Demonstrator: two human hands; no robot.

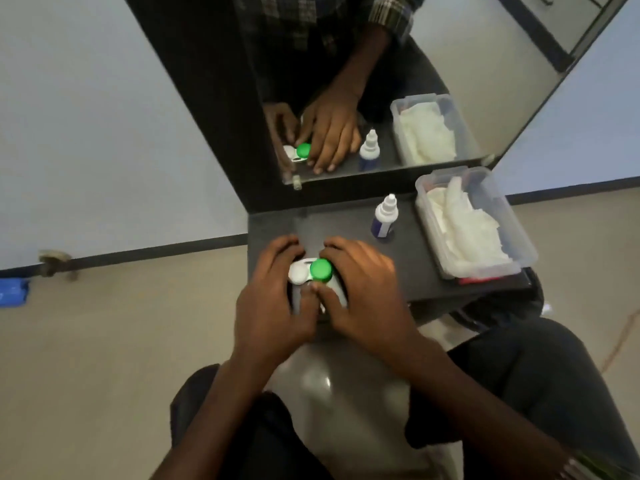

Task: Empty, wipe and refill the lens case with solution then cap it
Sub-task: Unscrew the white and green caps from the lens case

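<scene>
The lens case (302,272) sits at the near left of the dark shelf (408,271), white with a white cap on its left and a green cap (321,269) on its right. My left hand (273,299) wraps the case's left side. My right hand (360,289) holds its right side, fingers curled behind the green cap. Both thumbs meet just below the case. A small solution bottle (383,218) with a white top and blue label stands upright behind my right hand.
A clear plastic tub (519,237) with white tissues (464,230) fills the shelf's right end. A mirror (450,64) behind the shelf reflects my hands, the bottle and the tub. My knees are below the shelf edge. Tiled floor lies to the left.
</scene>
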